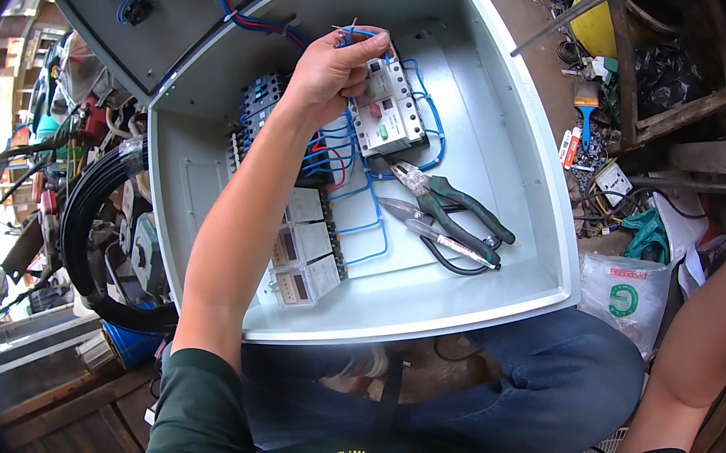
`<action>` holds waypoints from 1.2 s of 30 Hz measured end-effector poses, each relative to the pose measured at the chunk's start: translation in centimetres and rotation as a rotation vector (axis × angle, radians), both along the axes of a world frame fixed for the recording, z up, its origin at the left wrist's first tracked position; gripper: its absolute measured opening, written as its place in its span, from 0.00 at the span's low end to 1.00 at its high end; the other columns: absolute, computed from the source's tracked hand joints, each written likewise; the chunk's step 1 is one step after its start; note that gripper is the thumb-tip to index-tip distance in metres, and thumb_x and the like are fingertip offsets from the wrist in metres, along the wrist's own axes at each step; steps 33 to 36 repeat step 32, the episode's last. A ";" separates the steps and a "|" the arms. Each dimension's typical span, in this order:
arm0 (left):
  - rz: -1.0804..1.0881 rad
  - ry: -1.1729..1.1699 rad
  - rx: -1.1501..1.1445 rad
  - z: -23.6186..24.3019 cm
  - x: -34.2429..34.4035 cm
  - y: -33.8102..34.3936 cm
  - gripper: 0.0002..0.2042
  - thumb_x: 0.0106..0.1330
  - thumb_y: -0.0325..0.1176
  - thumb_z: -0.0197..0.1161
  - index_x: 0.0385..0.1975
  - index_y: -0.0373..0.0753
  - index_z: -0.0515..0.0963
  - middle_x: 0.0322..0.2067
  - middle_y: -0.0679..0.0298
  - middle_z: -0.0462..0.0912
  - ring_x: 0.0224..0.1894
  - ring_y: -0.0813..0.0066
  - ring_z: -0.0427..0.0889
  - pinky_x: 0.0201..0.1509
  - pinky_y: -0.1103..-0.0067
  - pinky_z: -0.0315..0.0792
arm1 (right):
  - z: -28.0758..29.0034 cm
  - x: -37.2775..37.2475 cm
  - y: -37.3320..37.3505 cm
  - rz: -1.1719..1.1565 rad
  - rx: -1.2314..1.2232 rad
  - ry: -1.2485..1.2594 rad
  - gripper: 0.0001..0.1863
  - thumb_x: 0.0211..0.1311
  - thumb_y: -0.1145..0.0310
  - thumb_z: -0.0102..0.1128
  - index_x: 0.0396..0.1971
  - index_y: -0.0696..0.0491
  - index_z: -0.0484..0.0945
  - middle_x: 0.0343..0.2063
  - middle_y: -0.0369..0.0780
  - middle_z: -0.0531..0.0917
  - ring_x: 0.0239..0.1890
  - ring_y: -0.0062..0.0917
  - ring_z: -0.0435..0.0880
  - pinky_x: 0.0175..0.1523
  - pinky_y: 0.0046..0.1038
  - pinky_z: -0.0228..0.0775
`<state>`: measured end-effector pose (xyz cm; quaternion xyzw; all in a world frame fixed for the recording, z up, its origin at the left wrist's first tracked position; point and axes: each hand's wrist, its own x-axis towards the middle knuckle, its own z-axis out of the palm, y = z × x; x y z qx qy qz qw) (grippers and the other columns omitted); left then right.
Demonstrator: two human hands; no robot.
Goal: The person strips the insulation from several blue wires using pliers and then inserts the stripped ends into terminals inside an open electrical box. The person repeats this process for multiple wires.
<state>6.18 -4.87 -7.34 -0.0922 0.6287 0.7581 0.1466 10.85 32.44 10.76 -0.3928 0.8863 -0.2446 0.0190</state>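
Observation:
My left hand [333, 71] reaches into a grey metal electrical box and pinches thin blue wires [344, 38], with bare copper ends sticking up past the fingers. Just under the hand is a white circuit breaker [385, 106] with green and red buttons, fixed inside the box. Combination pliers [449, 203] with dark green handles lie on the box floor beside it. Partly under them rest scissors [406, 211] and a slim clear-handled tool [453, 240]. My right forearm [718, 319] rises along the right side; the hand itself is out of the picture.
The box [561, 253] stands before my legs, its door [122, 39] swung open at upper left with blue and red wiring. Clear-covered meters [306, 279] sit inside. A black cable coil [73, 234] lies left. A paintbrush [587, 109] and plastic bag [620, 297] lie right.

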 end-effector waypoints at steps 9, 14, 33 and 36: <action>-0.052 -0.004 -0.055 -0.4 0.0 -0.3 0.11 0.65 0.34 0.69 0.44 0.37 0.79 0.24 0.74 0.75 0.16 0.91 0.54 0.20 0.85 0.47 | -0.3 -3.9 -7.6 0.045 -0.362 -0.077 0.19 0.56 0.68 0.61 0.44 0.64 0.72 0.38 0.48 0.80 0.41 0.33 0.81 0.47 0.31 0.70; -0.025 -0.003 -0.082 -0.2 0.2 0.1 0.10 0.66 0.32 0.68 0.42 0.35 0.80 0.22 0.76 0.72 0.15 0.92 0.55 0.19 0.85 0.45 | -0.7 -4.4 -12.1 0.089 -0.672 -0.061 0.16 0.56 0.67 0.62 0.38 0.64 0.74 0.31 0.49 0.81 0.34 0.34 0.83 0.41 0.32 0.74; -0.027 0.086 -0.067 -2.3 -0.1 -0.9 0.10 0.59 0.27 0.70 0.38 0.36 0.77 0.24 0.71 0.76 0.22 0.85 0.68 0.24 0.82 0.59 | -6.6 -3.5 -17.0 -0.021 -0.497 0.122 0.13 0.61 0.67 0.61 0.36 0.63 0.74 0.26 0.50 0.84 0.30 0.42 0.86 0.37 0.35 0.79; -0.027 0.086 -0.067 -2.3 -0.1 -0.9 0.10 0.59 0.27 0.70 0.38 0.36 0.77 0.24 0.71 0.76 0.22 0.85 0.68 0.24 0.82 0.59 | -6.6 -3.5 -17.0 -0.021 -0.497 0.122 0.13 0.61 0.67 0.61 0.36 0.63 0.74 0.26 0.50 0.84 0.30 0.42 0.86 0.37 0.35 0.79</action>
